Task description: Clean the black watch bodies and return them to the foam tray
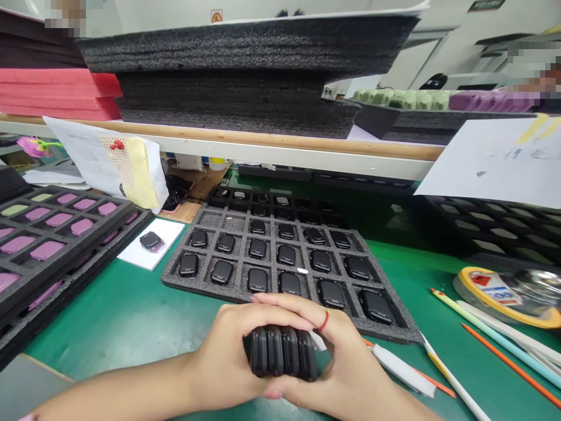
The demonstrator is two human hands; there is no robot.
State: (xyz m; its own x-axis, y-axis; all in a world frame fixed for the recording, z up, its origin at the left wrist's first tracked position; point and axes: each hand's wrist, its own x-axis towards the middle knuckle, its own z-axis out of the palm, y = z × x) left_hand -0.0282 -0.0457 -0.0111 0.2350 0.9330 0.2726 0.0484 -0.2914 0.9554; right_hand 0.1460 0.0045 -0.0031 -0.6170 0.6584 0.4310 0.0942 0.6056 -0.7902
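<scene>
Several black watch-like cases stand side by side in a row between my two hands, low in the middle of the view. My left hand wraps round the row's left end, and my right hand, with a red ring on one finger, closes round its right end. Just beyond my hands lies a black foam tray whose compartments hold more black cases. Two compartments at its upper left hold no case. A small white piece rests on a divider of the tray.
Foam trays with pink pieces lie at left, near a single case on white paper. Pens and a yellow tape roll lie at right. A shelf with foam stacks spans the back.
</scene>
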